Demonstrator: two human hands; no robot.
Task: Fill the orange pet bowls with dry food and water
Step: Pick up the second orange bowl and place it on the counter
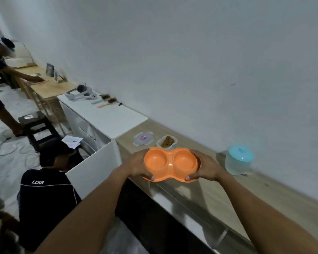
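An orange double pet bowl (170, 163) is held over the front edge of the wooden counter (206, 187). Both of its round wells look empty. My left hand (136, 165) grips its left end and my right hand (205, 167) grips its right end, thumbs on the near rim. Just behind the bowl stands an open clear container of brown dry food (167, 141), with its lid (143, 138) lying to the left. A clear water jug with a light blue lid (238, 160) stands to the right on the counter.
A white cabinet (106, 118) with brushes and a headset on top adjoins the counter on the left. A person in a dark cap and shirt (48, 180) crouches at lower left. Another person reaches over a wooden table (50, 87) farther back. A dark stool (35, 125) stands on the floor.
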